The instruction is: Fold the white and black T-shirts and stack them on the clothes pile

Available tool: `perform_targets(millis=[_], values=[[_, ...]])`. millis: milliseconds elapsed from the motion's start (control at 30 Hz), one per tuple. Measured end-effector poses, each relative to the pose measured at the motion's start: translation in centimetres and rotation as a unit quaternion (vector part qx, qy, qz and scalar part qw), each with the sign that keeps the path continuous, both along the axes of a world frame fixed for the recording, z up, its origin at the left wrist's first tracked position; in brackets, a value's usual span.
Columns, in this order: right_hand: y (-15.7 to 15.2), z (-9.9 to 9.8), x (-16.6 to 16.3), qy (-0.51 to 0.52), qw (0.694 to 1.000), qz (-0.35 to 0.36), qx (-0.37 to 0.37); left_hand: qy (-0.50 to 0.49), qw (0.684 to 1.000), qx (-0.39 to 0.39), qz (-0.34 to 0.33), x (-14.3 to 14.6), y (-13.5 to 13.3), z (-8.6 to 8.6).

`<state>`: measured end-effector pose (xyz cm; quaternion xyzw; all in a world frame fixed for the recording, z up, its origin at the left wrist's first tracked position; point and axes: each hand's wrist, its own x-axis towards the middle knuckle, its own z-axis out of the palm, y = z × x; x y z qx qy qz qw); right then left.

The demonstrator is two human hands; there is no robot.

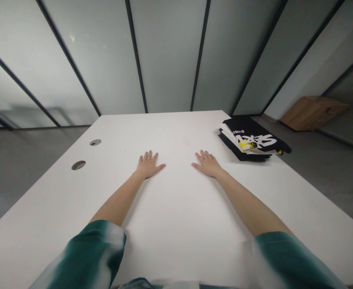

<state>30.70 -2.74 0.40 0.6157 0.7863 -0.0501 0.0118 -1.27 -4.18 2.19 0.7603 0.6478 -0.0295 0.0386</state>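
My left hand (148, 165) lies flat on the white table (170, 216), palm down, fingers spread and holding nothing. To its right, with bare tabletop between them, my right hand (208, 163) rests the same way, its thumb pointing inward. A stack of folded clothes (251, 138) sits by the table's right edge, a short way beyond my right hand and apart from it. Black fabric with white lettering and a yellow print tops the stack; white and black layers show beneath it.
Two round holes pierce the tabletop at the left, a nearer hole (78, 165) and a farther hole (95, 142). Frosted glass panels (167, 56) with dark frames stand behind the table. On the floor at the right is a wooden cabinet (311, 113).
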Motion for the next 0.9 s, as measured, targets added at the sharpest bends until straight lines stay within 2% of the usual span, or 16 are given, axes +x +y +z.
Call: perform_targets(millis=[767, 900], values=[[-0.7, 1.2, -0.5, 0.008, 1.0, -0.004, -0.004, -0.003, 1.0, 0.0, 0.0, -0.1, 0.0, 0.2], [-0.8, 1.3, -0.2, 0.022, 1.0, -0.003, 0.012, -0.006, 1.0, 0.012, -0.004, -0.1, -0.2, 0.9]])
